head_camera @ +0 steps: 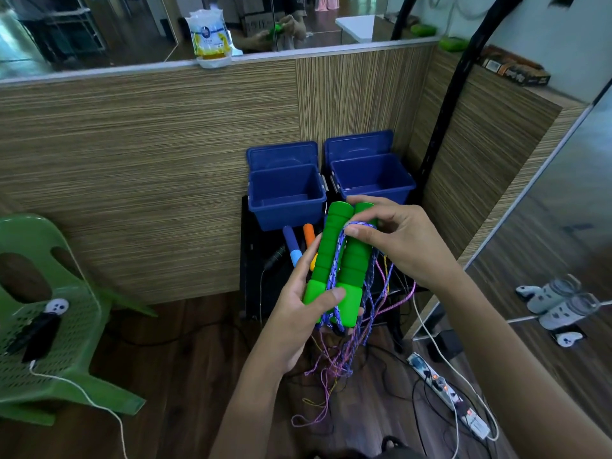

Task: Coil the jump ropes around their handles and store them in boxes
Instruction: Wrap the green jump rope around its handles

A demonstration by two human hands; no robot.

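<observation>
Holding two green handles side by side, the left hand wraps its fingers behind them and presses its thumb on the front near the bottom. The right hand pinches a loop of the blue and purple rope at the top of the handles. More rope hangs down below the handles in loose loops. Just behind the handles lie one blue handle and one orange handle on a black stand. Behind those sit two open blue boxes, side by side, each with its lid standing up at the back. Far behind the handles, one white and yellow bag sits on the wall top. Its writing is too small to read.
</observation>
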